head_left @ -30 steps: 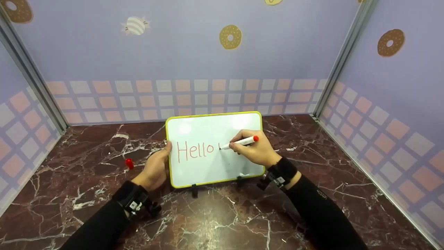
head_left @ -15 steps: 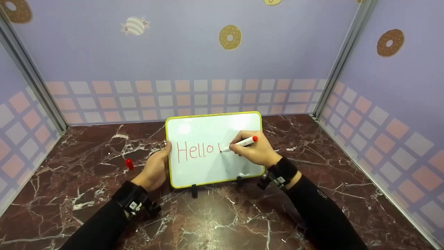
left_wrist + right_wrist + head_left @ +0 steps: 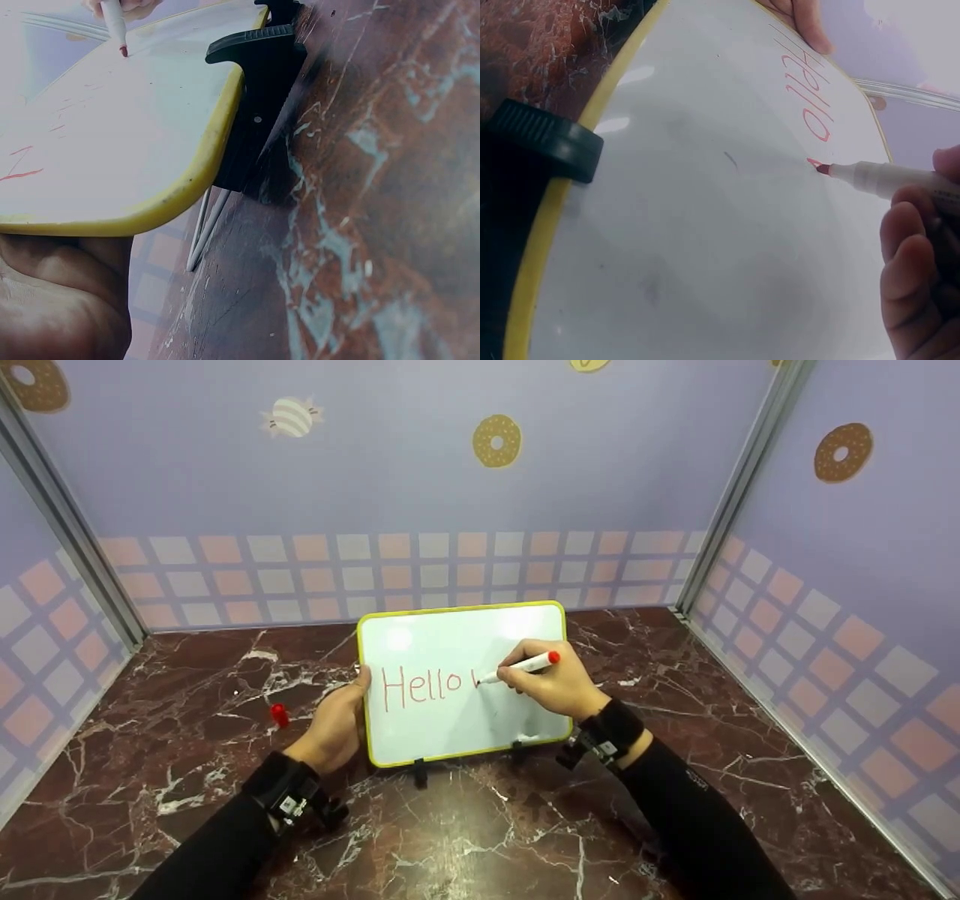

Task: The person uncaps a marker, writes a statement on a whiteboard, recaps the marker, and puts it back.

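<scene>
Pinched in the right hand (image 3: pixel 551 682), the red-ended whiteboard marker (image 3: pixel 534 663) has dipped and edged back up, lengthening the stroke right of "Hello" (image 3: pixel 422 688); another letter seems under way. The left hand (image 3: pixel 334 727) grips the left edge of the whiteboard (image 3: pixel 442 735), mid-table.

Reads "Hello" (image 3: pixel 422 688) in red handwriting across the left half of the whiteboard (image 3: pixel 450 731) in the head view, with a capital H and four lower-case letters, and reads the same in the right wrist view, steeply slanted. Shows, after a gap to the right of the "o", a short angled red stroke (image 3: pixel 814 161) at the tip of the marker (image 3: pixel 534 663), too little to tell as a letter. Bears tiny dark print (image 3: pixel 946 193) on the marker's barrel and a small pale mark (image 3: pixel 696 780) on the right black sleeve (image 3: pixel 709 825), both illegible.
</scene>
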Demonstrator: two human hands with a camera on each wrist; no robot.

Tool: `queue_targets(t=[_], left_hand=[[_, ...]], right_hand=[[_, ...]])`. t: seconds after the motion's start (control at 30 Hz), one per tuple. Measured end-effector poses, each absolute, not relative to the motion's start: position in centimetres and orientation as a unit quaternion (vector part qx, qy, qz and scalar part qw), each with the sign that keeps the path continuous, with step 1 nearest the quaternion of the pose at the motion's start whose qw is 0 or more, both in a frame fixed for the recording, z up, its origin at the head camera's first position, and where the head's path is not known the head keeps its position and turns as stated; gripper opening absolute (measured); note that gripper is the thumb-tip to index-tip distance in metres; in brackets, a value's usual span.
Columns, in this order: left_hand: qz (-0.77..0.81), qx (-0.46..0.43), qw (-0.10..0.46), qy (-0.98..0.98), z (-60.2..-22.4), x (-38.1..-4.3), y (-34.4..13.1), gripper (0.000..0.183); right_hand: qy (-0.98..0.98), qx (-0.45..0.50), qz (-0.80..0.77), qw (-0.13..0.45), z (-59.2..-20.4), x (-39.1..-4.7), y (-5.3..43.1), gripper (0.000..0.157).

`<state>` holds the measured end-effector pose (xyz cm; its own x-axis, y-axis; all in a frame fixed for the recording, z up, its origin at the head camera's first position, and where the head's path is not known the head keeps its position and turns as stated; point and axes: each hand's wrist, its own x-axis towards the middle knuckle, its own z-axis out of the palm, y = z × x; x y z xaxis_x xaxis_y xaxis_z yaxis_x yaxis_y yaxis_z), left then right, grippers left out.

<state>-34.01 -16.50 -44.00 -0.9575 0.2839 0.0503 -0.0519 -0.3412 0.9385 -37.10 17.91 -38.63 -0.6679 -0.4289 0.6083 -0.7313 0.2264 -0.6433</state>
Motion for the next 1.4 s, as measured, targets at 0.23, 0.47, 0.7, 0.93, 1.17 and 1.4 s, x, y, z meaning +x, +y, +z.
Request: queue_targets(t=[0.23,0.47,0.7,0.93,1.17,1.4], left_hand=[[0.807,0.095,0.109,0.573,-43.98,-33.94,-16.55,0.073],[0.81,0.09,0.104,0.571,-43.96,-33.97,-16.54,0.071],[0.81,0.093,0.105,0.569,-43.92,-33.9,-16.54,0.073],[0.812,0.092,0.108,0.567,-43.93,-33.91,-16.52,0.072],[0.806,0.1,0.106,0.574,-43.98,-33.94,-16.58,0.071],[0.808,0.104,0.105,0.57,-44.02,-34.0,-16.56,0.07]], right_hand=[[-0.763,0.376,0.5,0.163,-38.65,-37.16,18.0,0.008],[-0.762,0.371,0.495,0.193,-38.44,-37.18,17.92,0.008],[-0.758,0.372,0.498,0.198,-38.48,-37.28,17.98,0.009],[-0.758,0.374,0.496,0.201,-38.58,-37.45,18.1,0.007],[-0.761,0.369,0.495,0.2,-38.49,-37.34,18.09,0.008],[-0.763,0.369,0.492,0.198,-38.42,-37.28,18.17,0.009]])
